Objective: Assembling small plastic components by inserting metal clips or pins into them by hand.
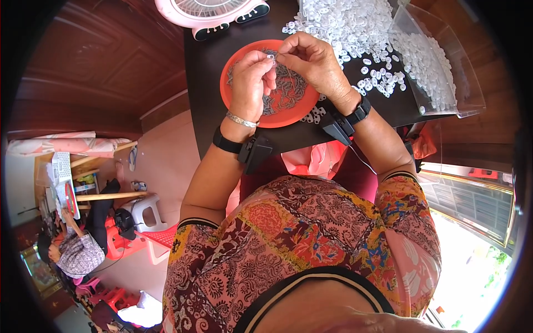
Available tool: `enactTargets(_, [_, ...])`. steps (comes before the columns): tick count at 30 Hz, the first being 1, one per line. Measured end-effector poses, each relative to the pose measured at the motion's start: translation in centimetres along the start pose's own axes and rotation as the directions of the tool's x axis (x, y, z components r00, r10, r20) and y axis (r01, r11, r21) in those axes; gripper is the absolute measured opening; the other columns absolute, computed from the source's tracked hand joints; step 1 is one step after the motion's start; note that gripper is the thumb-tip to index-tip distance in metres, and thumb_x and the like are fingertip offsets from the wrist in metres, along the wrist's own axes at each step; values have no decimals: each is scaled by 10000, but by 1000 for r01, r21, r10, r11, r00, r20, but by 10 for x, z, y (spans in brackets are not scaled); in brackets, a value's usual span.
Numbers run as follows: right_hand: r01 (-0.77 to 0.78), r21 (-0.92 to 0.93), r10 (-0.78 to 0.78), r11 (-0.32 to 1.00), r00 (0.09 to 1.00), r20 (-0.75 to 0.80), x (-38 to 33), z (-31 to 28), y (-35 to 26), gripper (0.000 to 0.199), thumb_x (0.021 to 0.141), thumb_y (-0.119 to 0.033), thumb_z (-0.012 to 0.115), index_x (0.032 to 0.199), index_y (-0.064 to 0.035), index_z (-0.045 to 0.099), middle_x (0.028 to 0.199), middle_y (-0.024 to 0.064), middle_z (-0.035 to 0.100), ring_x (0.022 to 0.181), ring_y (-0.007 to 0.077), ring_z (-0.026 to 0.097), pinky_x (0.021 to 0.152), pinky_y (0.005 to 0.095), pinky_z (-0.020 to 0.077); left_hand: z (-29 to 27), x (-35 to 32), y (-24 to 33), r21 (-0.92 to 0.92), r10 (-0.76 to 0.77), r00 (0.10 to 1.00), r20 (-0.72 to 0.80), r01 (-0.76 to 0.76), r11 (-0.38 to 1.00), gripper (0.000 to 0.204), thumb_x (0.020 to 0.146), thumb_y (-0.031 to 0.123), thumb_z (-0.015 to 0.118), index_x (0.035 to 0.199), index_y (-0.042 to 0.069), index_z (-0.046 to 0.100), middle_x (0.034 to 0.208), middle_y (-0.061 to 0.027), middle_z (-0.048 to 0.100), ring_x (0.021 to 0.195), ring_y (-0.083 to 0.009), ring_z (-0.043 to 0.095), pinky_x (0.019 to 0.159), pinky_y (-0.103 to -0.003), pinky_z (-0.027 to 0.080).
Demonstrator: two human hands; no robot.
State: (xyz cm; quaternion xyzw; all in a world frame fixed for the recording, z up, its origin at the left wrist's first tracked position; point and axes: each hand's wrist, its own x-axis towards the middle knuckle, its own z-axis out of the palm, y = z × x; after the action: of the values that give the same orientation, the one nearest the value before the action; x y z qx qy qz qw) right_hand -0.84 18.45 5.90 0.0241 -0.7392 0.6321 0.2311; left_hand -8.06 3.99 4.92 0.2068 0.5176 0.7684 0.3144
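Over an orange-red round dish [286,120] at the dark table, my two hands meet fingertip to fingertip. My left hand [250,80] is closed, pinching a small white plastic piece [271,57] between thumb and forefinger. Thumb and forefinger of my right hand [312,60] are pressed together against that piece; what they hold is too small to make out. Many small grey screw-like pieces [286,91] lie in the dish under both hands. Loose white oval plastic pieces with holes [383,80] are scattered to the right of my right hand.
A large heap of the white pieces [350,22] covers the table's far side. Right of it, a clear plastic bin [469,83] holds more. A pink fan [214,11] stands far left. Another person [80,252] sits at the left near stools [147,213]. Black devices are strapped to both my wrists.
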Motion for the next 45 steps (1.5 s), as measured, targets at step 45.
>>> enactTargets(45, [-61,-787,115,614,993,13,-45,-95,-7,165,814,-158,639,924,-38,669,786,81,653,693,154,606,646,282,481,-1,21,-18,193,-102,987,126,77,978,193,828,187,515,697,62,581,583,4,525,441,-64,445,384,-201,289])
